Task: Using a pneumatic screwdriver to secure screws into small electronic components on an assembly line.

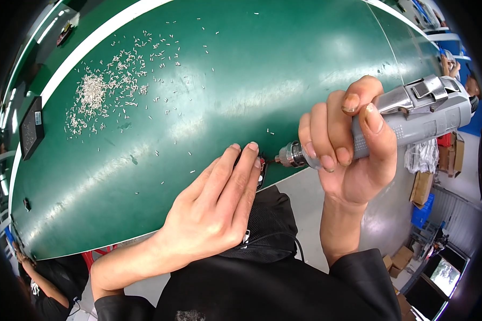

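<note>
My right hand [353, 128] is closed around a grey electric screwdriver [420, 115] with a metal lever on its body. The tool lies nearly level, its clear-collared tip [292, 155] pointing left. Its thin bit reaches a small black part with a red piece [262, 170] at the table's near edge. My left hand [214, 206] rests over that part, fingers stretched side by side and holding it down. Most of the part is hidden beneath these fingers, so its kind and whether the bit sits in a screw cannot be made out.
Many small silvery screws [93, 91] lie heaped and scattered across the left of the green table [241, 75]. A black box [32, 128] stands at the left edge. Other people's hands [451, 65] show at far right and lower left. Cardboard boxes [422, 187] stand on the right.
</note>
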The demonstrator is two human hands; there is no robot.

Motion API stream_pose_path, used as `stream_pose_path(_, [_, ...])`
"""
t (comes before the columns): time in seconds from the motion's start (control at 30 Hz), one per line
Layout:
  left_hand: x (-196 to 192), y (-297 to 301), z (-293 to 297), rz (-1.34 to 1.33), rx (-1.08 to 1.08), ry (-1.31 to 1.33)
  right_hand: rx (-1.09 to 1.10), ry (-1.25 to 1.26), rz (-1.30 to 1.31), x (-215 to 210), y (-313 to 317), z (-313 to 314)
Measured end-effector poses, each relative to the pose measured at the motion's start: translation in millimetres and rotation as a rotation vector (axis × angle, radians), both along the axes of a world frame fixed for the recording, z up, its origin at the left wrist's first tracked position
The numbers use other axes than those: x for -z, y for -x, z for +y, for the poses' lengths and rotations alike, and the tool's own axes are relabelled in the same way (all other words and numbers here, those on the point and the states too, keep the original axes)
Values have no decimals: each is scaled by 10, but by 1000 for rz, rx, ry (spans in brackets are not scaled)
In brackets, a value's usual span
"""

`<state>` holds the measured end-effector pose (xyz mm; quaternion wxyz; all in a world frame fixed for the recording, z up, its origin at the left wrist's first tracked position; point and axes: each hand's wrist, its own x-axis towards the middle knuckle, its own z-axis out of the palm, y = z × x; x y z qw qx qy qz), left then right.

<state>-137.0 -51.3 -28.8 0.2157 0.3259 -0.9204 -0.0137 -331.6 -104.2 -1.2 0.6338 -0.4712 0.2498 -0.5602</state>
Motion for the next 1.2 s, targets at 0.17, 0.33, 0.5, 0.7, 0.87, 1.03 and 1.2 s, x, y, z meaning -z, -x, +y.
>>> stream_pose_path(0.17, [-4, -2, -8, -1, 6, -7, 0, -6, -6, 17, 1, -6])
stream_pose_path(0.33, [0, -6, -5, 2, 5, -6, -19, 7, -32, 18, -1, 16])
stream_pose_path(0.5, [-15, 3, 17, -7, -9, -34, -40, 12, -54, 6, -12, 23])
stream_pose_path(0.7, [-40, -2, 11, -24, -5, -53, -40, 5, -76, -18, -12, 44])
stream_pose_path(0.87, [-46, 0, 24, -15, -6, -48, -3, 35, -52, -26, -8, 42])
stream_pose_path(1.03, [-27, 7, 26, -16, -9, -55, 32, 72, -9, 25, -17, 40])
stream_pose_path(1.2, [-19, 9, 29, -1, -7, -55, 15, 68, -18, 20, -12, 46])
